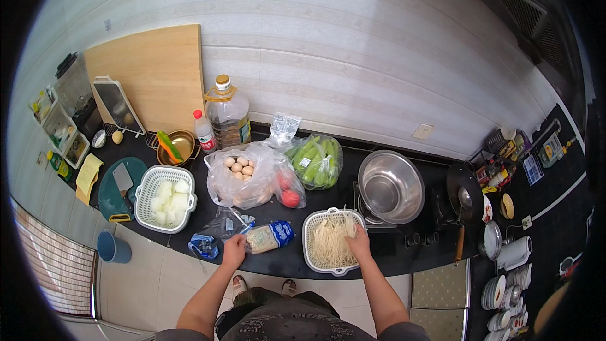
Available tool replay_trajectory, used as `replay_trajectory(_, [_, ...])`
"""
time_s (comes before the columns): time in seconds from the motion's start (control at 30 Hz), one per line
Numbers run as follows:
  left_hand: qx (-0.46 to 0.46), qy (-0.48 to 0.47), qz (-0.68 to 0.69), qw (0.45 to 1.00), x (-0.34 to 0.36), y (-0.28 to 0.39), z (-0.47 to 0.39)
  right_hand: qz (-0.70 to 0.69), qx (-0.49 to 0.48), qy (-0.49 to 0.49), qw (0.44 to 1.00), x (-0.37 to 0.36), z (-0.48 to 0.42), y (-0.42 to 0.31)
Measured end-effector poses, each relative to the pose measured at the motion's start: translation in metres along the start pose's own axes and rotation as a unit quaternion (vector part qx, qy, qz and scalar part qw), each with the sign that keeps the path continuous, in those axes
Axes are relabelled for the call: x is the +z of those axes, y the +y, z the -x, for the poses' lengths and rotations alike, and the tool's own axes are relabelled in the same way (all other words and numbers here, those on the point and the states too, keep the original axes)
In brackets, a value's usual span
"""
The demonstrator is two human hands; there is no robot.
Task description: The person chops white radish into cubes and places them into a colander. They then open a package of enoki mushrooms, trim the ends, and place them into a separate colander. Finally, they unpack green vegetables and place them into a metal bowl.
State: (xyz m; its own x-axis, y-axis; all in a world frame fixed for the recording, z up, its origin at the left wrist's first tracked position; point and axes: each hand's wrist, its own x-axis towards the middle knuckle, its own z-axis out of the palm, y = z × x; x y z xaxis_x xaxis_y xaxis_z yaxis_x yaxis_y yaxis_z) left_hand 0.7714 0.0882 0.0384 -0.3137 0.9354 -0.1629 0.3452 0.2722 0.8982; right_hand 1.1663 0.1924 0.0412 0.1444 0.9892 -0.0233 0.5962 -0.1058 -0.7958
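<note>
My right hand (358,245) is in a white plastic basket (310,261), its fingers on a heap of thin dry noodles (331,241) at the right side. At the counter's front edge, my left hand (235,249) is closed at the left end of a clear and blue noodle packet (272,237); whether it grips the packet or the plastic beside it, I cannot tell. A crumpled clear and blue wrapper (206,245) lies left of that hand. Farther left, another white basket (142,208) holds pale, peeled vegetable chunks (169,201).
Behind stand a bag of eggs (239,169), bagged tomatoes (289,198), bagged green vegetables (318,161) and an oil jug (227,118). A steel basin (392,187) is on the stove, a wok (461,194) farther right. A cleaver (123,178) lies on the green board (109,199).
</note>
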Motion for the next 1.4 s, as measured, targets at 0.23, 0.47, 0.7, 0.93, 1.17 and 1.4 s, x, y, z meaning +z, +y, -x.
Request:
replay_trajectory(0.23, [0.028, 0.056, -0.189, 0.98, -0.001, 0.011, 0.011, -0.077, 0.105, -0.126, 0.983, -0.015, 0.004, -0.041])
replay_trajectory(0.47, [0.116, 0.136, -0.257, 0.95, -0.009, 0.027, 0.019, 0.098, -0.091, -0.059, 0.989, 0.011, 0.016, -0.03])
replay_trajectory(0.7, [-0.08, 0.255, -0.347, 0.899, -0.045, 0.022, 0.032, 0.056, 0.028, -0.079, 0.995, -0.006, 0.02, -0.058])
replay_trajectory(0.93, [-0.191, 0.213, -0.214, 0.934, -0.042, -0.032, 0.029, 0.125, -0.004, -0.145, 0.982, -0.027, 0.014, -0.066])
replay_trajectory(1.17, [-0.047, 0.195, -0.195, 0.96, -0.042, -0.01, 0.001, 0.203, -0.079, -0.146, 0.965, -0.027, 0.029, -0.077])
replay_trajectory(1.4, [0.006, 0.237, -0.184, 0.954, -0.061, -0.007, -0.006, 0.175, -0.08, -0.085, 0.978, -0.031, 0.026, -0.093])
